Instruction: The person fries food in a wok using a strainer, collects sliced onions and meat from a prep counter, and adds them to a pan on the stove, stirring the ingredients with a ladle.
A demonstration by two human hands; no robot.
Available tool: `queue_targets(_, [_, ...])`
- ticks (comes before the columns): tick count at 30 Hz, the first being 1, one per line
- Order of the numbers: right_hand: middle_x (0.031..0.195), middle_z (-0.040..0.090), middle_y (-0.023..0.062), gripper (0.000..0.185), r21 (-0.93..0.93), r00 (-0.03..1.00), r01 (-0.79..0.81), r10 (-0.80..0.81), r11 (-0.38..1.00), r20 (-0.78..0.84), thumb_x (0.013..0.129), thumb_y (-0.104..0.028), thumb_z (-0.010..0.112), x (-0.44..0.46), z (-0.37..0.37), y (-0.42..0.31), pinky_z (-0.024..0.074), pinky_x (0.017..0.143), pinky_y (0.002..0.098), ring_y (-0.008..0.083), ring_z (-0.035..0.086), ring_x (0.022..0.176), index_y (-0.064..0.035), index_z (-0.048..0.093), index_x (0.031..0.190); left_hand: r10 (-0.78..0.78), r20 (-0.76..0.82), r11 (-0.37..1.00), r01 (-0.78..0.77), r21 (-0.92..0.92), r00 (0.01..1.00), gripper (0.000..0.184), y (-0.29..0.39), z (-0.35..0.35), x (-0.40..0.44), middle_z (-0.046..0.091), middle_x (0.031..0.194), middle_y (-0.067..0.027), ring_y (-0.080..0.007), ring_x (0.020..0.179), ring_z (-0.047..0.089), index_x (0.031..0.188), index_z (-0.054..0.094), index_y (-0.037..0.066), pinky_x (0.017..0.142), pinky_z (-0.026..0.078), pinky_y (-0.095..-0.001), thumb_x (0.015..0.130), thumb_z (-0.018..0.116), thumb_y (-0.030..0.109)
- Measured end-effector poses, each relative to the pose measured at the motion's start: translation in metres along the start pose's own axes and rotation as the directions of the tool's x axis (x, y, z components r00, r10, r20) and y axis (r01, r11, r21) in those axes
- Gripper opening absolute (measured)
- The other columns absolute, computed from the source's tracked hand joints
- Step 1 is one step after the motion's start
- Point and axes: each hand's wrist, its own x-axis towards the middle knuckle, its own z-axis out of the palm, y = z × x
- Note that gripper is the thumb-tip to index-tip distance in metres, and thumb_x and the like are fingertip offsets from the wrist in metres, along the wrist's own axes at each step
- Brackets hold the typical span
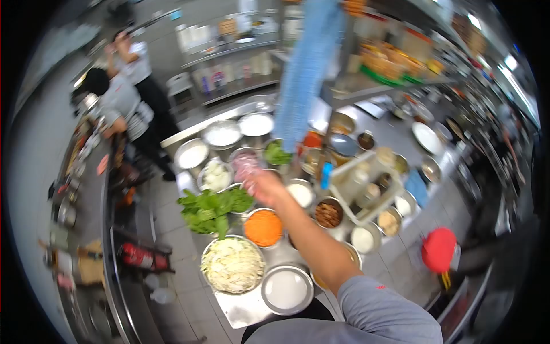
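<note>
My right hand (264,188) reaches across the prep table (229,312) to the near edge of a bowl of pinkish slices, perhaps red onion (245,158). Its fingers are smeared by motion against the slices, so their grip cannot be made out. Just below the hand is a bowl of shredded orange carrot (263,227). Leafy greens (206,209) spill over the table's left side, near a bowl of white chunks (217,176). Closer to me sit a large bowl of shredded pale cabbage (232,265) and a round metal bowl (287,289). My left hand is out of view.
A clear bin with bottles (358,189) stands right of my forearm, beside a bowl of brown pieces (328,212). A blue cloth (309,69) hangs over the table's far side. Two people stand at the far left. A red stool-like object (439,250) is at right.
</note>
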Motion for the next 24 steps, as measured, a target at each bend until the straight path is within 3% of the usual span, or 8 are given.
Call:
queue_targets(3, [0.095, 0.061, 0.0044, 0.022, -0.005, 0.999, 0.051, -0.051, 0.999, -0.012, 0.092, -0.013, 0.054, -0.128, 0.026, 0.011, 0.0433, 0.051, 0.0183, 0.0085, 0.054, 0.07, -0.0033, 0.054, 0.112, 0.064, 0.111, 0.989, -0.078, 0.126, 0.992, 0.035, 0.032, -0.024, 0.048, 0.06, 0.109, -0.0175, -0.0315, 0.091, 0.06, 0.12, 0.051, 0.005, 0.075, 0.049, -0.0385, 0.086, 0.05, 0.017])
queue_targets(5, [0.099, 0.06, 0.0052, 0.026, -0.043, 0.986, 0.079, -0.085, 0.996, -0.144, 0.092, -0.017, 0.056, -0.225, 0.034, 0.018, 0.0438, 0.053, 0.0186, 0.0095, 0.055, 0.072, -0.0029, 0.053, 0.114, 0.099, 0.19, 0.968, -0.139, 0.208, 0.977, 0.035, 0.054, -0.036, 0.079, 0.06, 0.109, -0.0172, -0.0313, 0.09, 0.06, 0.119, 0.05, 0.005, 0.074, 0.049, -0.0385, 0.087, 0.05, 0.018])
queue_targets(7, [0.095, 0.061, 0.0068, 0.024, -0.057, 0.896, 0.158, -0.167, 0.986, -0.411, 0.091, -0.016, 0.058, -0.326, 0.041, 0.033, 0.038, 0.046, 0.0174, 0.0062, 0.049, 0.061, -0.0023, 0.054, 0.11, 0.125, 0.274, 0.936, -0.205, 0.285, 0.954, 0.034, 0.077, -0.04, 0.105, 0.06, 0.108, -0.017, -0.0312, 0.089, 0.06, 0.119, 0.05, 0.005, 0.073, 0.049, -0.0384, 0.087, 0.05, 0.018])
queue_targets(9, [0.095, 0.058, 0.0067, 0.026, -0.005, 0.823, 0.198, -0.169, 0.98, -0.543, 0.089, -0.012, 0.059, -0.437, 0.038, 0.053, 0.0401, 0.049, 0.0207, 0.0104, 0.05, 0.066, -0.0018, 0.053, 0.112, 0.134, 0.354, 0.891, -0.268, 0.365, 0.926, 0.034, 0.099, -0.042, 0.126, 0.06, 0.108, -0.0167, -0.031, 0.088, 0.06, 0.118, 0.05, 0.005, 0.072, 0.049, -0.0384, 0.087, 0.05, 0.019])
queue_targets(14, [0.093, 0.058, 0.0072, 0.023, -0.072, 0.357, 0.56, -0.319, 0.825, -0.878, 0.089, -0.013, 0.058, -0.655, 0.087, 0.166, 0.0373, 0.048, 0.0196, 0.0081, 0.047, 0.064, -0.0022, 0.053, 0.109, 0.087, 0.526, 0.747, -0.405, 0.527, 0.846, 0.033, 0.132, -0.007, 0.146, 0.061, 0.106, -0.016, -0.0306, 0.086, 0.061, 0.117, 0.05, 0.005, 0.069, 0.049, -0.0382, 0.088, 0.051, 0.02])
queue_targets(16, [0.093, 0.058, 0.0066, 0.022, -0.151, 0.188, 0.64, -0.345, 0.753, -0.92, 0.09, -0.013, 0.057, -0.702, 0.108, 0.209, 0.037, 0.048, 0.0197, 0.0082, 0.047, 0.063, -0.0027, 0.053, 0.108, 0.044, 0.588, 0.668, -0.462, 0.583, 0.808, 0.032, 0.136, 0.019, 0.149, 0.061, 0.106, -0.0157, -0.0304, 0.085, 0.061, 0.117, 0.05, 0.005, 0.068, 0.05, -0.0382, 0.088, 0.051, 0.02])
queue_targets(20, [0.094, 0.058, 0.0058, 0.02, -0.385, -0.142, 0.73, -0.426, 0.564, -0.894, 0.091, -0.013, 0.056, -0.776, 0.163, 0.262, 0.0363, 0.048, 0.0196, 0.0083, 0.048, 0.063, -0.0048, 0.052, 0.109, -0.09, 0.685, 0.454, -0.582, 0.674, 0.723, 0.032, 0.125, 0.083, 0.138, 0.061, 0.105, -0.0151, -0.0301, 0.083, 0.061, 0.116, 0.05, 0.005, 0.066, 0.05, -0.0381, 0.089, 0.052, 0.021])
queue_targets(24, [0.093, 0.06, 0.0062, 0.02, -0.643, -0.514, 0.619, -0.387, 0.451, -0.766, 0.091, -0.013, 0.055, -0.865, 0.249, 0.288, 0.0378, 0.049, 0.0187, 0.0084, 0.051, 0.066, -0.0059, 0.055, 0.11, -0.223, 0.726, 0.218, -0.693, 0.687, 0.65, 0.031, 0.095, 0.133, 0.115, 0.061, 0.104, -0.0146, -0.0297, 0.081, 0.061, 0.115, 0.05, 0.005, 0.064, 0.05, -0.038, 0.089, 0.052, 0.022])
